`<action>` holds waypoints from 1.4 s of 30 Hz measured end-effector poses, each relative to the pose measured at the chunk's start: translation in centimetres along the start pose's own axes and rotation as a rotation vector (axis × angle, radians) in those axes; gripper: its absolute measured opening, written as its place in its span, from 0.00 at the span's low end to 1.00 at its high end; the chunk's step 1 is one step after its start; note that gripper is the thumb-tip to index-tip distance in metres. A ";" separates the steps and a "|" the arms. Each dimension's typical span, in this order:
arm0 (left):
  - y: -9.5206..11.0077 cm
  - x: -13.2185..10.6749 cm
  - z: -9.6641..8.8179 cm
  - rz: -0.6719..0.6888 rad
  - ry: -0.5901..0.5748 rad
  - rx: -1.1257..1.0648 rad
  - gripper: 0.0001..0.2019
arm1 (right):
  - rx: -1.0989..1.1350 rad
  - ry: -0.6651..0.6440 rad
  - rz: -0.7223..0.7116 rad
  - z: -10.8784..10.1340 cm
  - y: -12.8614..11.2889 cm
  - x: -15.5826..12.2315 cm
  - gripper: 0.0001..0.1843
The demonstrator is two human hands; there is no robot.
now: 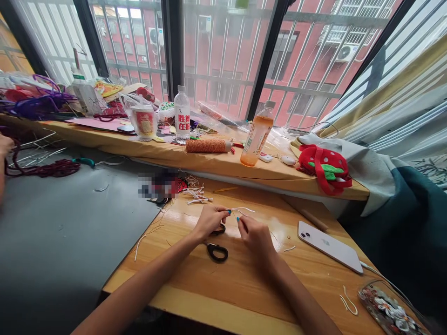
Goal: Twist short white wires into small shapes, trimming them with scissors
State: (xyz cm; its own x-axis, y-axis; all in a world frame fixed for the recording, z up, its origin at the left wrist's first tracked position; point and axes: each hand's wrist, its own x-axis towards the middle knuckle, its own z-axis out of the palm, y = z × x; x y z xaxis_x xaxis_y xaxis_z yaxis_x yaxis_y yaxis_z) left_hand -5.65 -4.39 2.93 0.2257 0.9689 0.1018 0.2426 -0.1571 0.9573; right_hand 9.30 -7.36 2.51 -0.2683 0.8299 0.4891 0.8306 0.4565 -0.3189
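Over the wooden table, my left hand (pixel 211 218) pinches a white cord (pixel 246 210), whose loose ends stick out to the right past the fingertips. Close beside it, my right hand (pixel 256 232) is closed in a pinch near a thin thread that seems to run between the two hands; the thread is too fine to make out well. Black-handled scissors (pixel 217 252) lie under my left hand, their blades hidden by it. Short white cord pieces (pixel 199 195) are heaped beyond my left hand. A spool of orange-brown thread (pixel 206 146) rests on the ledge behind.
A white phone (pixel 330 245) with a cable lies right, near a decorated clear case (pixel 389 309). On the ledge stand a tea bottle (pixel 257 135), a water bottle (pixel 182 116) and a red pouch (pixel 324 167). Another person's hand (pixel 4 145) is beside dark red cord (pixel 52 168) at far left.
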 end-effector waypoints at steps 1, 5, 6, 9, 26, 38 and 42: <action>-0.1 0.1 0.0 0.033 0.018 0.067 0.13 | -0.057 -0.028 -0.119 -0.2 -0.1 -0.2 0.14; -0.5 0.0 0.3 0.226 0.042 0.441 0.14 | -0.153 -0.146 -0.427 -1.1 -0.8 -0.3 0.16; -0.6 -0.1 0.4 0.268 0.029 0.541 0.13 | -0.174 -0.169 -0.448 -1.5 -1.0 -0.3 0.16; -0.6 -0.3 0.4 0.362 -0.067 0.802 0.11 | -0.192 -0.173 -0.345 -3.0 -1.1 0.3 0.15; 0.8 -0.7 0.5 0.232 -0.040 0.073 0.15 | -0.040 0.088 0.263 0.3 1.2 0.5 0.13; -0.7 -1.0 1.1 0.547 -0.278 0.653 0.10 | -0.200 0.056 -0.210 -2.9 0.4 1.1 0.14; 0.3 -1.2 1.2 0.376 -0.277 0.170 0.12 | 0.287 -0.141 0.176 -2.7 2.5 1.8 0.15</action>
State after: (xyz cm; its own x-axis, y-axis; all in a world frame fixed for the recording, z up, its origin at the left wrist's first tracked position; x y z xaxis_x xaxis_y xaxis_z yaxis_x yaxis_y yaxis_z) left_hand -4.71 -5.88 2.80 0.5639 0.7555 0.3334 0.2419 -0.5372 0.8080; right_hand 12.22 -5.59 4.72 -0.2148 0.9305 0.2967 0.7046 0.3580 -0.6127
